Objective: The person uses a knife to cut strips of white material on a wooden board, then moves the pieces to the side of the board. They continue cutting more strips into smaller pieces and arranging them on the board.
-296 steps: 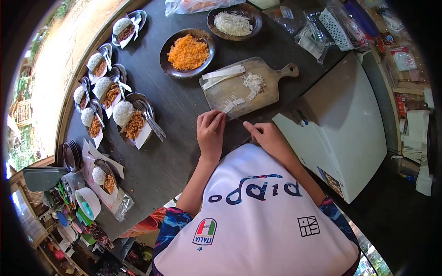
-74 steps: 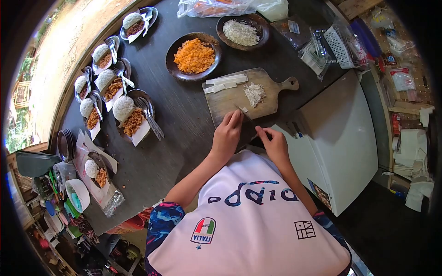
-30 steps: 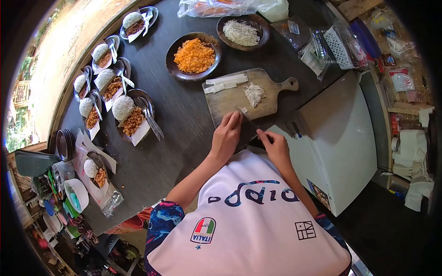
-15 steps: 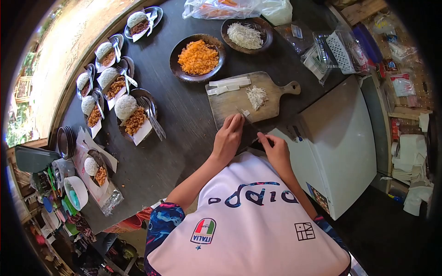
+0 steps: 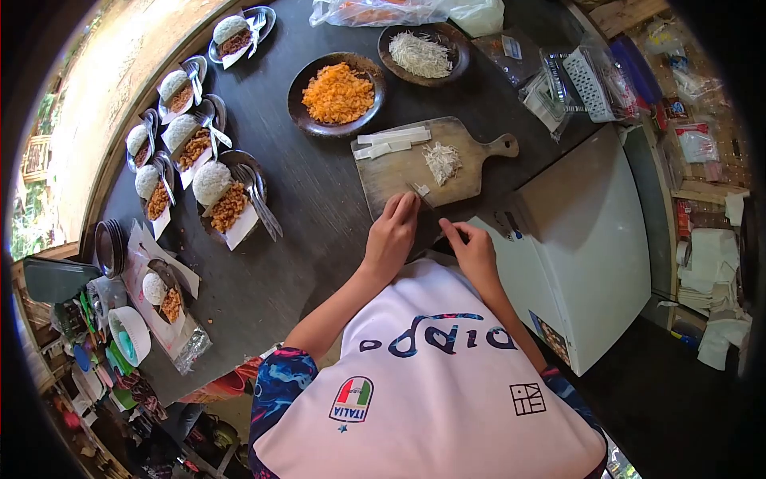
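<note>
My left hand [image 5: 392,233] is closed at the near edge of the wooden cutting board [image 5: 469,172], fingers pressed together beside a small white piece [image 5: 421,190]; anything inside the fingers is hidden. Thin knife blade [image 5: 420,198] slants between my hands. My right hand [image 5: 474,246] is closed around the dark handle, just off the board's near edge. On the board lie white strips [image 5: 392,144] and a small heap of white shreds [image 5: 441,163].
Beyond the board stand a bowl of orange shreds [image 5: 337,93] and a bowl of white shreds [image 5: 420,56]. Several plates of rice [image 5: 211,184] line the left side. A white appliance [image 5: 586,247] stands at right, below plastic packaging [image 5: 590,84].
The table and its contents have shifted slightly up and left in view. My right hand is a little higher and its fingers have changed pose slightly; my left hand remains at the board's edge.
</note>
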The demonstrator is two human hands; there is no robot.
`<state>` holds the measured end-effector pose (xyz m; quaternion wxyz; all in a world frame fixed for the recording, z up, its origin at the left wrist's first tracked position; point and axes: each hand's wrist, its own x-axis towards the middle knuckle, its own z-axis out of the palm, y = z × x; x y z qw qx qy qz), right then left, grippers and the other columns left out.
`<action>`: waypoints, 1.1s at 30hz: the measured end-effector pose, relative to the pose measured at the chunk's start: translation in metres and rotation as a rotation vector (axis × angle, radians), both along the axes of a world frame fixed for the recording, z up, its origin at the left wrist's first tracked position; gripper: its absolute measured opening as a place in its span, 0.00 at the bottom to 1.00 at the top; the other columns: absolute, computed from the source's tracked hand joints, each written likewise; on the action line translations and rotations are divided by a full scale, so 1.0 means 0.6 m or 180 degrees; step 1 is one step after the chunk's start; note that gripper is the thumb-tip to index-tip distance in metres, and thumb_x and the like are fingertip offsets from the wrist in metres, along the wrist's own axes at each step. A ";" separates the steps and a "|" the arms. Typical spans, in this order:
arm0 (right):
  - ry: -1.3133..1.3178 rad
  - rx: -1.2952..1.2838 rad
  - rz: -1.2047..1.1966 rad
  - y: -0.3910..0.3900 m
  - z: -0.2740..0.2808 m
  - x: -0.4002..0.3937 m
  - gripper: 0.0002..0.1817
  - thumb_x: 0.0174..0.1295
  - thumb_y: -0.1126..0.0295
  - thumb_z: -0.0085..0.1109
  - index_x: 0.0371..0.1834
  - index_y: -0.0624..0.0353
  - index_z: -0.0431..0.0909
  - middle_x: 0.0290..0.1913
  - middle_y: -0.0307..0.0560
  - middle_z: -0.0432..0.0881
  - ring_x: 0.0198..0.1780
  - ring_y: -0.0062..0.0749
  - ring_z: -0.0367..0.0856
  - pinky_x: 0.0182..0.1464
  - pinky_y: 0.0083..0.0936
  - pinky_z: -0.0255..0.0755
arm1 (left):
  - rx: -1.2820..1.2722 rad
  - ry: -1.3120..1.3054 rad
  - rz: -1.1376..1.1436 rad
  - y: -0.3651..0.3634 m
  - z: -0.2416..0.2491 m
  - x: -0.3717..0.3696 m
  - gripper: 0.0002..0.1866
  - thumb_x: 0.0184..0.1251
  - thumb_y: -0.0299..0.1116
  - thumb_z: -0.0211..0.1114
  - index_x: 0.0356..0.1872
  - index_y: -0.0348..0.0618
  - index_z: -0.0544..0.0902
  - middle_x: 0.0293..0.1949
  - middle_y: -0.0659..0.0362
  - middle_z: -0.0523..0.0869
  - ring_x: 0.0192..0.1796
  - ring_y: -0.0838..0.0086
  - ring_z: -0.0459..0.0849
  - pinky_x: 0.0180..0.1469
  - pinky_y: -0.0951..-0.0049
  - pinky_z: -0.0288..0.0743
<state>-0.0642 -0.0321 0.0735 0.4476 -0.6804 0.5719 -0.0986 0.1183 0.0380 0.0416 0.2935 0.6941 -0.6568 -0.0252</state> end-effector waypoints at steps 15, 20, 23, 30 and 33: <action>-0.0054 -0.0135 -0.0015 0.008 -0.007 -0.002 0.27 0.75 0.47 0.67 0.41 0.66 0.91 0.32 0.52 0.91 0.31 0.34 0.84 0.39 0.31 0.75 | -0.0017 -0.0121 -0.0082 0.001 -0.006 0.004 0.22 0.57 0.20 0.68 0.56 0.27 0.86 0.60 0.52 0.81 0.65 0.58 0.82 0.63 0.64 0.83; -0.0018 -0.0093 -0.0013 0.002 -0.001 0.012 0.27 0.75 0.47 0.67 0.42 0.66 0.91 0.33 0.52 0.91 0.33 0.33 0.87 0.40 0.30 0.76 | 0.0097 -0.0061 -0.0056 0.007 -0.004 0.001 0.23 0.58 0.22 0.67 0.57 0.25 0.85 0.62 0.52 0.80 0.67 0.61 0.80 0.66 0.68 0.80; -0.0018 0.0007 -0.0061 0.011 -0.002 -0.001 0.27 0.75 0.47 0.67 0.42 0.67 0.91 0.33 0.51 0.91 0.33 0.33 0.87 0.40 0.29 0.76 | 0.0084 -0.0156 -0.0077 0.005 -0.004 0.005 0.24 0.59 0.23 0.66 0.58 0.24 0.85 0.62 0.52 0.80 0.69 0.61 0.79 0.68 0.70 0.79; 0.0047 -0.0028 0.0022 0.004 0.004 0.010 0.27 0.75 0.47 0.67 0.43 0.67 0.91 0.33 0.50 0.91 0.33 0.30 0.86 0.40 0.29 0.76 | 0.0105 0.0079 -0.0031 0.009 -0.002 0.004 0.25 0.59 0.24 0.67 0.59 0.24 0.84 0.63 0.51 0.79 0.69 0.61 0.78 0.69 0.69 0.79; -0.0003 -0.0015 -0.0022 0.014 -0.008 -0.004 0.27 0.75 0.47 0.67 0.43 0.67 0.91 0.32 0.49 0.91 0.32 0.29 0.85 0.39 0.30 0.76 | 0.0019 -0.0072 -0.0042 0.008 -0.004 0.005 0.25 0.59 0.24 0.67 0.60 0.24 0.84 0.62 0.51 0.80 0.69 0.61 0.78 0.69 0.69 0.79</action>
